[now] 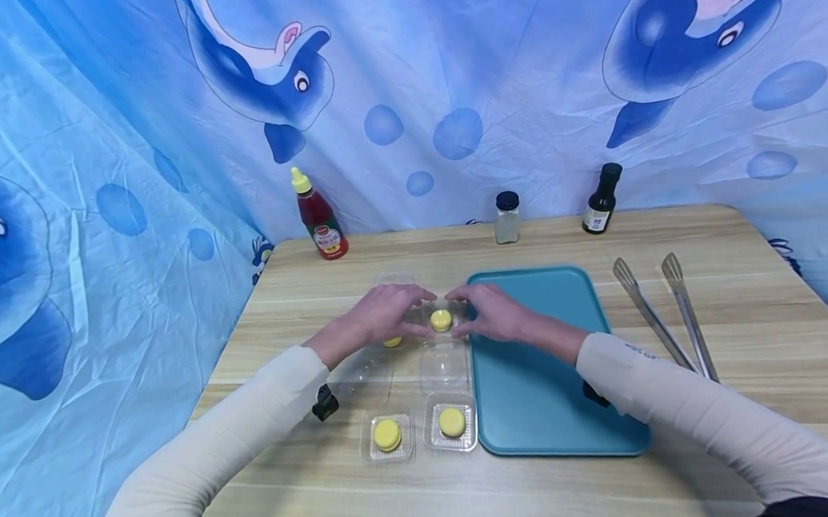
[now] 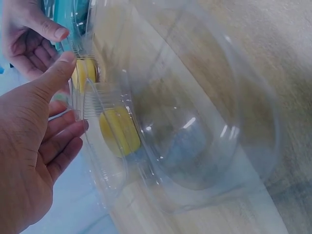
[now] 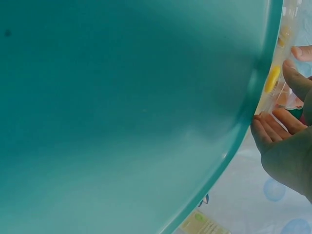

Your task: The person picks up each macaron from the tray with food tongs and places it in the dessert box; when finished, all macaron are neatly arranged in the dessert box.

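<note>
Both hands meet over a clear plastic box (image 1: 441,304) holding a yellow macaron (image 1: 440,320). My left hand (image 1: 388,312) is at its left side, thumb and fingers apart at the edge, as the left wrist view also shows. From the right, my right hand (image 1: 496,313) mirrors it, thumb and fingertips spread at the other edge. The box's clear domed lid (image 1: 445,365) lies folded open on the near side. Left of it, a second macaron (image 1: 392,342) is partly hidden by my left hand; its box shows in the left wrist view around that macaron (image 2: 119,131).
Two boxes with macarons (image 1: 388,435) (image 1: 452,423) sit in front. A teal tray (image 1: 559,414) lies under my right forearm, with metal tongs (image 1: 666,321) beyond. At the back stand a red sauce bottle (image 1: 322,220), a black-capped jar (image 1: 506,220) and a dark bottle (image 1: 599,200).
</note>
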Action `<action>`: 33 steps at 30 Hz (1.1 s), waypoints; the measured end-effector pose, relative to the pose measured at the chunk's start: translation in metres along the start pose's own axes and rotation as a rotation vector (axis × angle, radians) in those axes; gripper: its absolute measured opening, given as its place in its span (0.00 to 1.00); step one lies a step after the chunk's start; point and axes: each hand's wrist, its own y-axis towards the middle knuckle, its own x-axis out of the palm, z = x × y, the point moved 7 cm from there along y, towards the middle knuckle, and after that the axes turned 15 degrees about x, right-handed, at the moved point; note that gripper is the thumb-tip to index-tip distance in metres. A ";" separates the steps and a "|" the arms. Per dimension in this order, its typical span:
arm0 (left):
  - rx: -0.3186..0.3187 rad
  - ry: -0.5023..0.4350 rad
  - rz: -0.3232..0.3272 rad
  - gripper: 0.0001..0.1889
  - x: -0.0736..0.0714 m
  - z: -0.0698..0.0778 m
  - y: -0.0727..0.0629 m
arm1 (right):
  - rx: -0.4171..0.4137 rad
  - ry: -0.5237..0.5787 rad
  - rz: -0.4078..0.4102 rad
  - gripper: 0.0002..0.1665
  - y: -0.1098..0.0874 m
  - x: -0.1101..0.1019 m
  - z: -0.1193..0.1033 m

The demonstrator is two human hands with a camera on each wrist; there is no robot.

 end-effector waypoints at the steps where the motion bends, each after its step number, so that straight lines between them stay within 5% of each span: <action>1: -0.002 0.003 -0.001 0.37 0.000 0.000 0.000 | -0.003 -0.003 0.003 0.38 0.000 0.000 0.000; 12: 0.005 0.069 -0.033 0.38 -0.006 0.009 0.002 | 0.002 -0.032 -0.005 0.40 -0.001 -0.001 -0.002; 33: -0.006 0.040 -0.017 0.38 -0.004 0.011 0.001 | 0.027 -0.028 -0.004 0.39 -0.002 -0.001 -0.003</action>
